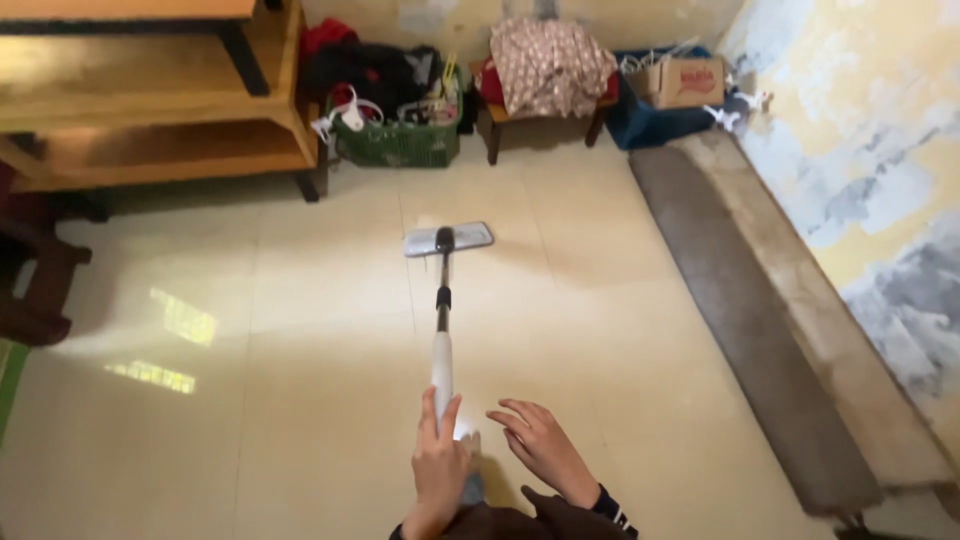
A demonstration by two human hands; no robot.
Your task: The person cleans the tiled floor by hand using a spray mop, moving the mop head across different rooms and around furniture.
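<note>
Fingers of your left hand (pixel 440 468) wrap the mop handle (pixel 441 365) near its lower end, holding it firm; your right hand (pixel 543 448) hovers just beside it with fingers spread and empty, not touching. The mop head (pixel 449 239) lies flat on the tiled floor (pixel 300 400) well ahead of you, midway toward the green basket (pixel 398 140) and the stool (pixel 545 110) by the far wall. To mop well here, I'd judge you want both hands on the handle, the right a little above the left, so the head stays flat on the floor. Mind the raised ledge (pixel 760 320) along your right and the wooden shelf (pixel 150 120) at your left.
</note>
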